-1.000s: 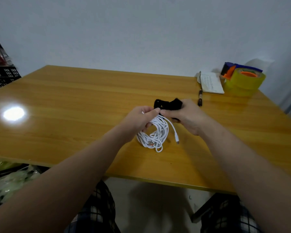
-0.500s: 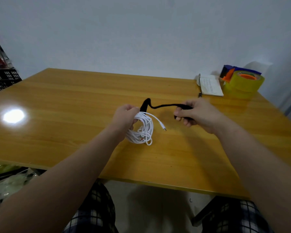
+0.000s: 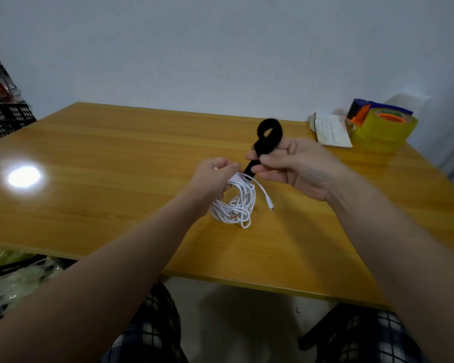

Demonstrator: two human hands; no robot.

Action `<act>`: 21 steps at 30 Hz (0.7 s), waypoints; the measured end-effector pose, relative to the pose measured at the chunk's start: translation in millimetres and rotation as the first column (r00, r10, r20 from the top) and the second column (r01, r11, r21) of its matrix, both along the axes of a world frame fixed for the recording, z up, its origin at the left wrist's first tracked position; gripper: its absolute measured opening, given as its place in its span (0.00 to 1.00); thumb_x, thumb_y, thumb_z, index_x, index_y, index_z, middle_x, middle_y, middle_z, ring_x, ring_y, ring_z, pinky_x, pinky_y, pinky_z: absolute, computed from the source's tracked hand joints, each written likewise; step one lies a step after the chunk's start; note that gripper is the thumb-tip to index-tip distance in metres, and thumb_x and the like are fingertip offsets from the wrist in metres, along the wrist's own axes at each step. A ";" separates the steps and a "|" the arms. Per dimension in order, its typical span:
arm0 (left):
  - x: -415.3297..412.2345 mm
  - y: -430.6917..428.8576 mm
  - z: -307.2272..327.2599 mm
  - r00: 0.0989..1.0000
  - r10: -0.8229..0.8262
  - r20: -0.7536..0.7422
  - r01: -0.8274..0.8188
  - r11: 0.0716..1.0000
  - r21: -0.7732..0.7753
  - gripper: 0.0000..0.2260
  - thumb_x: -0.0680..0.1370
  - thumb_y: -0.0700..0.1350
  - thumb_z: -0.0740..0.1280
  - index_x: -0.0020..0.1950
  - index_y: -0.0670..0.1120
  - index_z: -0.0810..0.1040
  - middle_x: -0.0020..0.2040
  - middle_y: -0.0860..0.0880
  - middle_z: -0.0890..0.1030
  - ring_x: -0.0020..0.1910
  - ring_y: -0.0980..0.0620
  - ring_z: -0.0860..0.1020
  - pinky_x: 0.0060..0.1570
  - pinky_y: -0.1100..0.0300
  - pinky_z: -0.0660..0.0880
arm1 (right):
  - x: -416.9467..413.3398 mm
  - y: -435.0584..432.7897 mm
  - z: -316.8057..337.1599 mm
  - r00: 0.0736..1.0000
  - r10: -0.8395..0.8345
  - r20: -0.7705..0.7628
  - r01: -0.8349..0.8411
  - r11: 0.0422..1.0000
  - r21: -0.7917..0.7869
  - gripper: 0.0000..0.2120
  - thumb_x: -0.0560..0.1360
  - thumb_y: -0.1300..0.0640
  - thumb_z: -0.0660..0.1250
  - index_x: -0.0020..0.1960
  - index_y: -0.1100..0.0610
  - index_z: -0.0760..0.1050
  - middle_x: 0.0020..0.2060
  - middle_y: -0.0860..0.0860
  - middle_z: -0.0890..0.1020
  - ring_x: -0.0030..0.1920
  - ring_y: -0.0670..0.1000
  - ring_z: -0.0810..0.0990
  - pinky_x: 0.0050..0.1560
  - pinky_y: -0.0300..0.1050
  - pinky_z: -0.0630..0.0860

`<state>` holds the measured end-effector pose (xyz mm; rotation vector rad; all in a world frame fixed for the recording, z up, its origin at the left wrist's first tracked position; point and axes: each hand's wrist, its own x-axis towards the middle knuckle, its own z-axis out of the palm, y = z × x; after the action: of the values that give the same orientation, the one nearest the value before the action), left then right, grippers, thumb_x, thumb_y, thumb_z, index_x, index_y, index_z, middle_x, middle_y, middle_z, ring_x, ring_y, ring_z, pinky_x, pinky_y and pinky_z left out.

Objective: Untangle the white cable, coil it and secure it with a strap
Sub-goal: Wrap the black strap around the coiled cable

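While the L hand (image 3: 215, 174) holds the coiled white cable (image 3: 236, 205) by its top, the R hand (image 3: 299, 171) pinches the black strap (image 3: 269, 131) just beside it, a little higher and to the right.

L grip: fingers curled round the upper bundle of loops, closed on it. Coil hangs below the fist, approx. over the middle of the bench (image 3: 116, 153). Can't tell whether the bottom loops touch the wood or hang just clear. Loops uneven, several strands crossing at the low end.

One free cable end w/ a small plug (image 3: 270, 204) sticks out to the right of the coil, curving down toward the bench.

R grip: thumb and fingers narrow, clamped on the strap mid-length. Below the pinch the strap runs down-left to the top of the coil, right by the L fingers; whether it passes round the bundle is hidden. Above the pinch it curls into a loop standing up over the R fingers.

Far right corner of bench: yellow tape roll in a blue/orange dispenser (image 3: 383, 127), w/ a small white booklet (image 3: 330, 131) just left of it. Both well apart from the hands. Bright lamp glare (image 3: 24, 176) on the wood at left. Black crate (image 3: 5, 119) beyond the left edge. Plaid trousers (image 3: 152, 323) under the near edge.
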<state>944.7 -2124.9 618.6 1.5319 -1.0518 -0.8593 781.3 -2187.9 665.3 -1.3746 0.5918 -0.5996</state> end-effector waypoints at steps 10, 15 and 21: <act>-1.5 3.2 -4.6 0.997 -0.006 -0.081 0.005 1.000 -0.015 0.11 0.80 0.46 0.63 0.41 0.43 0.79 0.24 0.51 0.67 0.22 0.57 0.64 0.24 0.64 0.62 | 13.3 -6.8 -19.6 0.963 -0.264 -0.059 0.241 0.936 -0.255 0.07 0.76 0.64 0.66 0.52 0.58 0.78 0.42 0.53 0.84 0.32 0.46 0.77 0.33 0.40 0.74; 0.5 2.1 -7.2 0.987 0.056 -0.150 -0.047 0.997 0.065 0.11 0.80 0.48 0.62 0.41 0.44 0.77 0.29 0.48 0.68 0.22 0.57 0.65 0.26 0.62 0.63 | 20.9 1.3 -25.6 0.940 -0.324 -0.108 0.280 0.912 -0.301 0.09 0.73 0.58 0.70 0.52 0.59 0.81 0.42 0.55 0.83 0.36 0.49 0.76 0.31 0.39 0.68; -9.0 -1.3 -1.9 0.990 0.045 -0.132 -0.022 0.985 0.173 0.15 0.81 0.46 0.59 0.35 0.45 0.72 0.28 0.47 0.69 0.25 0.53 0.64 0.27 0.61 0.63 | 36.5 12.4 -26.4 0.930 -0.281 -0.238 0.122 0.845 -0.521 0.05 0.76 0.63 0.65 0.52 0.62 0.75 0.34 0.55 0.81 0.30 0.49 0.82 0.38 0.43 0.81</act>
<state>935.8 -2126.2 616.7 1.6045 -0.8694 -1.0378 817.9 -2175.6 638.9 -1.9339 0.8854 -0.7517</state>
